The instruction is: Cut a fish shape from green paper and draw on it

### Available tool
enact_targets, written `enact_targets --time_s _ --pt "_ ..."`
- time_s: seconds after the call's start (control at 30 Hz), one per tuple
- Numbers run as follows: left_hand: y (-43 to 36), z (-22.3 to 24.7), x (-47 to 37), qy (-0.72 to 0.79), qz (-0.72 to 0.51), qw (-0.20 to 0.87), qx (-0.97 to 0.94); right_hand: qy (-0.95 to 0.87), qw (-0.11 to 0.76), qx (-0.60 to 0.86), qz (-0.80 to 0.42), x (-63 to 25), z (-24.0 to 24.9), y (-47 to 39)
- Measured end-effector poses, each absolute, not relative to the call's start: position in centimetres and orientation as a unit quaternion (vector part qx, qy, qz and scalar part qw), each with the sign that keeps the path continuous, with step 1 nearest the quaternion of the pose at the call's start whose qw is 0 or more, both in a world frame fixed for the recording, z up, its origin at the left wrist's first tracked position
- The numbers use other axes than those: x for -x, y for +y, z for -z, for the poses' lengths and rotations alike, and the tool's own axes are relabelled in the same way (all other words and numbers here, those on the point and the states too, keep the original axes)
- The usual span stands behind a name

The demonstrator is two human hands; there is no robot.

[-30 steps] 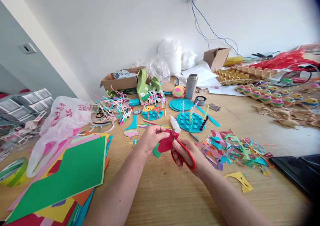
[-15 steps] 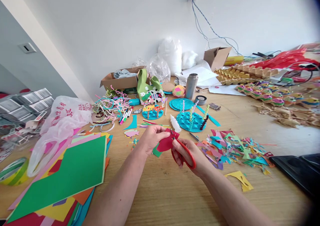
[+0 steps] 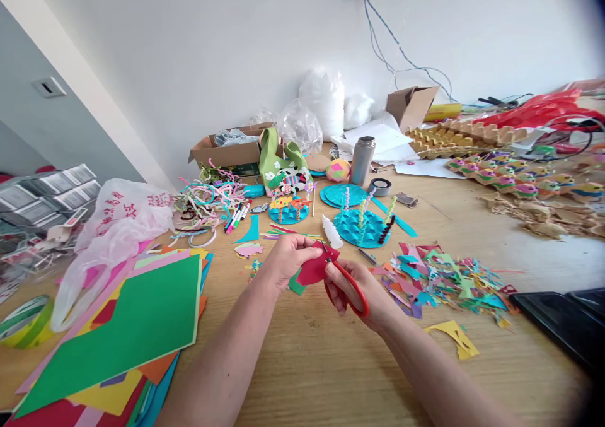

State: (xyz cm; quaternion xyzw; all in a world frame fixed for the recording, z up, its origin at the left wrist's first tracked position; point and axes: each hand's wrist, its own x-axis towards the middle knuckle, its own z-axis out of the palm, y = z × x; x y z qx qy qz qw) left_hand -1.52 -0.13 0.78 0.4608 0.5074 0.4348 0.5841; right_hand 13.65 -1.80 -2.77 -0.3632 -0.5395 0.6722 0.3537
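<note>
Centrally, pinching red paper (image 3: pixel 312 270) in the left hand (image 3: pixel 288 260), gripping red-handled scissors (image 3: pixel 362 296) against it in the right hand (image 3: pixel 369 293), near paper scraps (image 3: pixel 410 284) right of centre.

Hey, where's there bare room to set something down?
Bare wood shows between the forearms, nearer the camera than the red scissors. Another patch lies beyond the paper scraps, between the blue strip and the torn brown pieces. It's crowded at left, with stacked colored paper and a plastic bag, and at the back, around the metal bottle.
</note>
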Motion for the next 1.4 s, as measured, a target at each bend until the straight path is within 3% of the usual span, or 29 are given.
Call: enact_targets --time_s 1.4 --pt "-0.25 -0.95 1.33 0.513 -0.425 0.583 -0.465 -0.540 0.354 0.369 -0.669 -13.70 2.74 -1.93"
